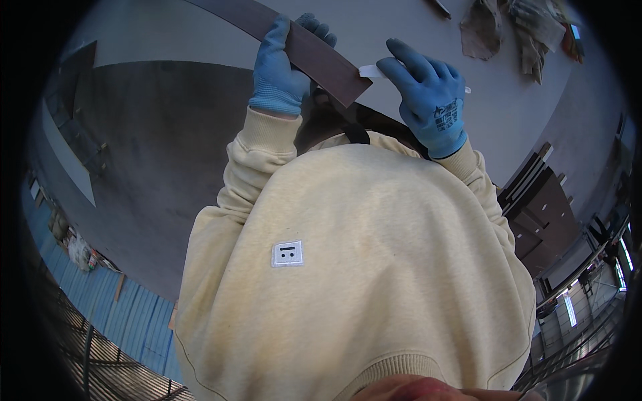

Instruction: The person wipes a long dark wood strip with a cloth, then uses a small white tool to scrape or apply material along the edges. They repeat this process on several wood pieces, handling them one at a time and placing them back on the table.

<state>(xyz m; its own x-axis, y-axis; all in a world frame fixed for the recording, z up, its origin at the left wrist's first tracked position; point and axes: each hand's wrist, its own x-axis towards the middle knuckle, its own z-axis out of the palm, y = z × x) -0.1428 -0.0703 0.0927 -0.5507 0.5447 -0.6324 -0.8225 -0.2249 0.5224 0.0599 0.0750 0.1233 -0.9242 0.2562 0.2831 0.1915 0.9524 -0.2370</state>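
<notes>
My left hand (275,73), in a blue work glove, is closed around a long, narrow brown board (328,72). The thumb lies across its upper face, and the other fingers show past its far edge. The board slants from the upper left down to a squared end in front of my chest. At that end, my right hand (431,97), gloved the same way, grips a slim white hand tool (372,71). Its tip meets or nearly meets the board's corner, and its other end shows beyond the palm. The exact kind of tool cannot be made out.
A large dark panel (180,140) spreads across the left, beside a pale grey surface (167,37). Crumpled cloths (531,30) lie at the upper right. Several brown boards (545,217) are stacked at the right. Blue corrugated sheeting (110,301) shows at the lower left.
</notes>
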